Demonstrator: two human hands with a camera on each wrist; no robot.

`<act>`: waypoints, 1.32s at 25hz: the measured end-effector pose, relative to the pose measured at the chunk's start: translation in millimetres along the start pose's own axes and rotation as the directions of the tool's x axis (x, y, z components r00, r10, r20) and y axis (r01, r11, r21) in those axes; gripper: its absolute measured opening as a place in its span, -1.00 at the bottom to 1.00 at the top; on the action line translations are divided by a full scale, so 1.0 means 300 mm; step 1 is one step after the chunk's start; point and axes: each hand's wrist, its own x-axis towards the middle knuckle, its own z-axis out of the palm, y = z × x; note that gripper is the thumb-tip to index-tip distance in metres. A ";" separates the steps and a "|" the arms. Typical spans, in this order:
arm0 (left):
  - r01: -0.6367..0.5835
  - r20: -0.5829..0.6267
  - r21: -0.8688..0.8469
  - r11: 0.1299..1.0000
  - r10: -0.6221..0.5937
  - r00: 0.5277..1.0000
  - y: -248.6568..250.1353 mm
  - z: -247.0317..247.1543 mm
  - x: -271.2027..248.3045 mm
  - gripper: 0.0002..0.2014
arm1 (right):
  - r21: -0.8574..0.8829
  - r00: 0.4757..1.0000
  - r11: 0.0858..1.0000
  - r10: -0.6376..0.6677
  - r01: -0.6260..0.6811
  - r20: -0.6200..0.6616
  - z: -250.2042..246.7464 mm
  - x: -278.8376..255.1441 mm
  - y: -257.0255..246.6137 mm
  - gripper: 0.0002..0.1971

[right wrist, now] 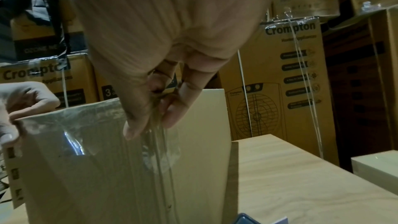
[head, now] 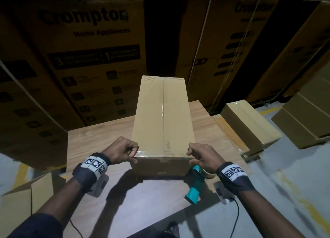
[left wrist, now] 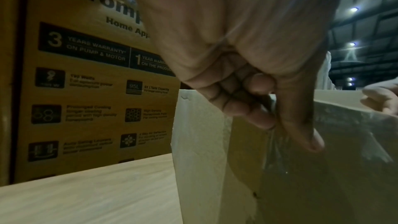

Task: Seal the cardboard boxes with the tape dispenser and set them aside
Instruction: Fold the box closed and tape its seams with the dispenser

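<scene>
While the cardboard box point(head: 162, 116) stands lengthwise on the counter point(head: 100, 145), with clear tape point(head: 162, 107) already along its centre seam, the step in hand appears to be pressing down the cross strip point(head: 161, 153) on the near top edge. The left hand point(head: 121, 151) has its fingers curled, thumb pressing the strip at the near-left corner. The right hand point(head: 201, 156) pinches the film at the near-right corner between thumb and fingertips; whether this is a loose tail or bonded tape cannot be told from the dim wrist views.

Procedure, as judged:
1. Keep the strip taut between both corners.
2. Fold each end down over the side wall and rub outward to clear wrinkles, which show on the near face.
3. Confirm adhesion before lifting.

The tape dispenser point(head: 193, 187) lies on the counter just beside the near-right corner, unheld. Sealed boxes point(head: 250, 123) rest to the right.
</scene>
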 end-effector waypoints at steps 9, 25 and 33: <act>0.137 -0.008 -0.128 0.982 -0.140 0.990 0.062 0.036 -0.193 -0.59 | 0.286 0.997 0.958 0.006 -0.029 0.082 0.019 -0.127 -0.044 -0.58; 0.374 0.092 -0.840 0.393 -0.576 0.812 0.061 0.088 -0.015 -0.29 | 0.864 0.896 0.323 0.353 -0.386 0.269 0.120 0.103 -0.039 -0.08; 0.301 0.017 -0.878 0.371 -0.606 0.795 0.093 0.117 -0.006 -0.34 | 0.805 0.863 0.380 0.411 -0.456 0.295 0.117 0.256 -0.071 0.24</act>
